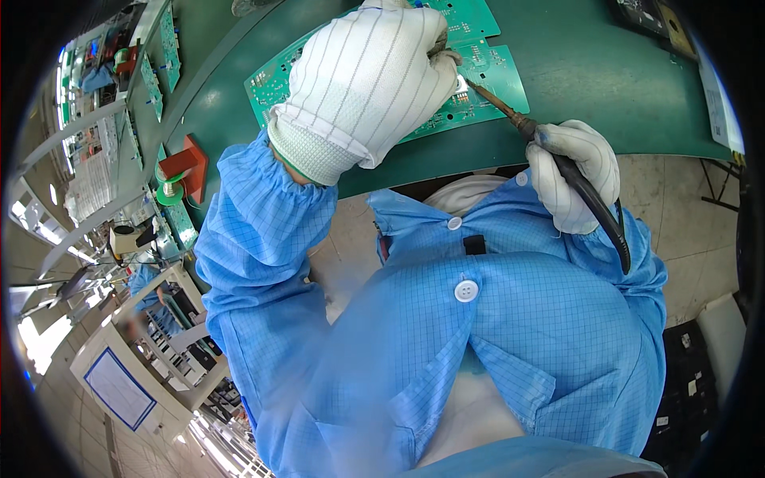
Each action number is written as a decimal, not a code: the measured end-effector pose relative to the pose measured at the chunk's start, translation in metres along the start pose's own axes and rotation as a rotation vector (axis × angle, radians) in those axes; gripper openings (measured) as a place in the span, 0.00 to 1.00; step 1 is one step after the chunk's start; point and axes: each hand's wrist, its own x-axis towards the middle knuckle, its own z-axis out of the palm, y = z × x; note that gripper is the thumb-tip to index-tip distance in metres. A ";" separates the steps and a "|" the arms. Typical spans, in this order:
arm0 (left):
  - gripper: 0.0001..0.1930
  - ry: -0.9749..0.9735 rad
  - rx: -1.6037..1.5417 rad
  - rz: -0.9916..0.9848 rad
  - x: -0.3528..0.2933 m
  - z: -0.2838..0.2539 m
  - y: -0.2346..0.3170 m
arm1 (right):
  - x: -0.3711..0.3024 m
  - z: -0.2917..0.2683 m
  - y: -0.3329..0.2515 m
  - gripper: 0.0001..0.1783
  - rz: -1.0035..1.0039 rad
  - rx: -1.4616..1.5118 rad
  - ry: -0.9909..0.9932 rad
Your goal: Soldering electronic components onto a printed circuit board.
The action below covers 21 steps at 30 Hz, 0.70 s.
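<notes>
A green circuit board (510, 76) lies on the green table, its far end cut off at the top edge. My right hand (575, 171), in a white striped glove, is wrapped round the black handle of a soldering iron (586, 187). The iron slants up and left, its tip over the board beside a small bright white part (461, 85). Across the board rests my left hand (370, 76), gloved alike, with thumb and forefinger pinched close to that part. The fingertips look stained dark. Whatever sits in the pinch is too small or hidden to make out.
Left of my sleeve, a green-rimmed spool (170, 191) stands by a red holder (187, 166). More circuit boards (169, 48) stand along the left. A dark device (649, 17) is at the far right corner. Another person in blue (151, 291) is at the left.
</notes>
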 end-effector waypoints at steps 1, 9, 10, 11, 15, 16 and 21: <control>0.08 0.026 -0.005 0.026 -0.001 0.001 0.000 | 0.001 0.000 0.001 0.09 -0.023 0.006 -0.001; 0.09 0.057 0.010 0.055 0.000 0.006 -0.001 | 0.003 -0.001 -0.005 0.08 0.109 0.045 0.036; 0.09 0.053 -0.005 0.054 0.000 0.007 -0.001 | 0.003 -0.001 -0.005 0.08 0.109 0.045 0.036; 0.09 0.051 -0.013 0.054 0.000 0.007 -0.001 | 0.003 -0.001 -0.005 0.08 0.115 0.037 0.036; 0.08 0.074 -0.010 0.098 -0.001 0.010 -0.001 | 0.002 0.002 -0.003 0.10 0.053 -0.014 0.066; 0.08 0.071 -0.006 0.102 -0.001 0.011 -0.002 | 0.001 0.002 -0.003 0.10 0.043 -0.017 0.064; 0.08 0.052 0.021 0.117 0.002 0.014 -0.001 | -0.001 0.001 -0.004 0.11 0.118 0.066 0.059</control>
